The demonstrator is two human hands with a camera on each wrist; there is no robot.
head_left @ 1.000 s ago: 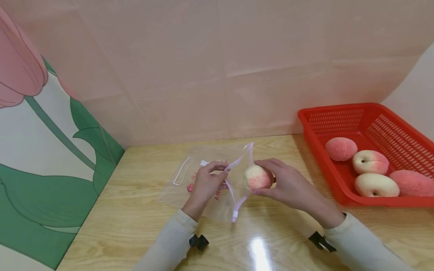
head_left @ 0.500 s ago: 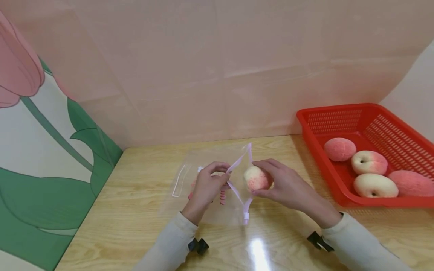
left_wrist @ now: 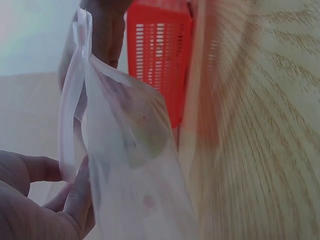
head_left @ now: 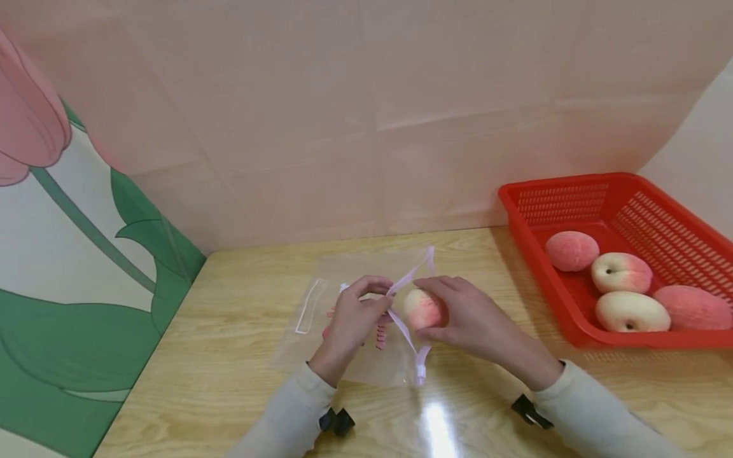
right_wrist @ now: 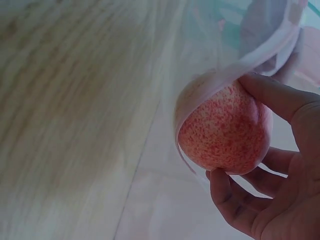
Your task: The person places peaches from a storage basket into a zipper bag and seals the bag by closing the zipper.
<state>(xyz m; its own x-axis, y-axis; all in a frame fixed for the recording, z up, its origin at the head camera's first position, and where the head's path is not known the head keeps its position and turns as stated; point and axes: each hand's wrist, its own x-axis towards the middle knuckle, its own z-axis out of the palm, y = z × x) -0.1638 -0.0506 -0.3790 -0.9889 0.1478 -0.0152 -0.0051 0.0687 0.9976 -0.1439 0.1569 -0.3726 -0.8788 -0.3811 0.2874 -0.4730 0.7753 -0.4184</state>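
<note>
A clear zip bag (head_left: 378,366) with a lilac slider strip lies on the wooden table, its mouth spread toward the right. My left hand (head_left: 349,321) pinches the upper edge of that mouth between thumb and fingers. With thumb and fingers around a cream-and-pink peach (right_wrist: 225,127), my right hand (head_left: 466,315) holds it at the opening. In the right wrist view the peach's front part is inside the bag's rim, and the bag's edge crosses over it. The left wrist view shows the strip (left_wrist: 70,120) standing in a loop above the pinching fingers (left_wrist: 80,197).
A red plastic basket (head_left: 535,280) stands at the right with several peaches in it, among them a pink one (head_left: 572,250) and a cream one (head_left: 632,312). A beige covering (head_left: 286,127) rises behind the table, and a tulip-patterned panel (head_left: 80,343) borders the left.
My right hand has moved the peach left, farther into the bag's mouth. The bag's slider end has shifted right, while my left hand keeps its pinch on the edge.
</note>
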